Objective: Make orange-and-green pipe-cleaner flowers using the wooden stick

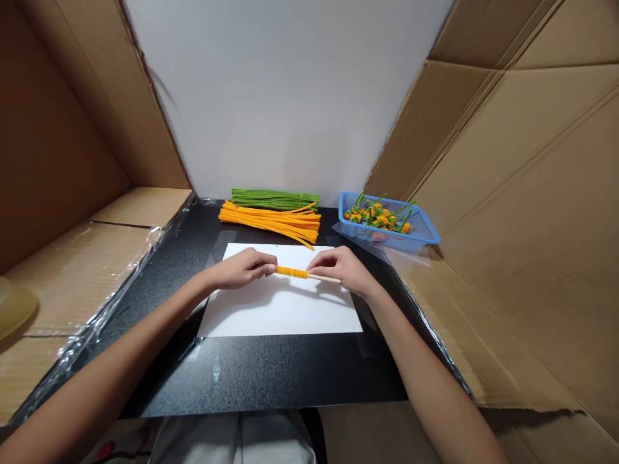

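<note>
From here, the step in hand looks like coiling: an orange pipe-cleaner coil [291,272] sits tight around a wooden stick [324,278], held just above the middle of a white paper sheet [280,312]. My judgement is that the coil calls for steady pressure from both sides, so the turns don't loosen or slide along the bare wood. The left grip [239,269] is closed on the coil's left end, and its fingers hide whatever lies inside. The right grip [341,269] is closed on the wood, with the bare stick running out beneath it. The two grips are close together and level, with only the short coil and a little bare stick showing between them. Both forearms reach in from the near corners, the left forearm [111,348] and right forearm [428,367] angling toward the centre above the black bench [256,380]. Beyond the paper lie a bundle of orange pipe cleaners [271,220] and a bundle of green pipe cleaners [275,199]. To the right, a blue plastic basket [425,236] holds orange-and-green pipe-cleaner flowers [380,219].
</note>
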{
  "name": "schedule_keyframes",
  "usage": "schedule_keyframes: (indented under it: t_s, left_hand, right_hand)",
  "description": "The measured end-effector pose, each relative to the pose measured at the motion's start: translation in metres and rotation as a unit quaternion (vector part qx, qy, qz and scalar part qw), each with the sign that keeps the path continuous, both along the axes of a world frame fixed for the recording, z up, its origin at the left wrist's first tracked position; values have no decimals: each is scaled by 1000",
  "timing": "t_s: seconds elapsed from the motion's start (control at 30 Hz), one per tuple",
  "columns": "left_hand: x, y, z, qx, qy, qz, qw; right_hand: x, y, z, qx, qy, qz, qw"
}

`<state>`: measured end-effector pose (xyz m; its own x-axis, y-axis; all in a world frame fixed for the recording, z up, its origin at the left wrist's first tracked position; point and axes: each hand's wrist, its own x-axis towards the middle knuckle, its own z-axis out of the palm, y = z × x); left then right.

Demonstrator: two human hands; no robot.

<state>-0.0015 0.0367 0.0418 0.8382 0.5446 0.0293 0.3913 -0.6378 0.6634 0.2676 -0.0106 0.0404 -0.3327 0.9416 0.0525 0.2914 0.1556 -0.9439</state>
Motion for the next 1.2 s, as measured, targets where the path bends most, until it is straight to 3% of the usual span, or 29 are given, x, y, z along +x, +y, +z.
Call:
schedule_keyframes:
  t_s: [0.2,0.37,0.47,0.57,0.73,0.87,1.07,1.2]
  left_hand:
    - [3,-7,9,118,87,10,989]
    - [8,-13,6,230,155,11,961]
    - [12,-15,1,291,187,48,937]
    - [16,-15,-6,316,208,125,917]
    - [20,-12,-17,281,179,268,904]
    - [20,-11,-21,225,67,304,923]
    - [23,-14,-18,45,-116,237,963]
    - [20,-13,-11,-92,-119,124,981]
  right_hand:
    - [-1,-3,4,43,-79,-1,996]
    - [-6,-4,0,76,-140,-21,987]
    - [-9,-6,-1,112,-163,-52,979]
    - [-12,-7,-1,134,-136,-101,976]
    - [-16,-6,-5,56,-5,-140,989]
    - [-16,-1,-15,-42,94,-135,985]
    - [-10,8,-24,-151,164,-90,971]
    - [-3,6,-20,-146,147,-21,978]
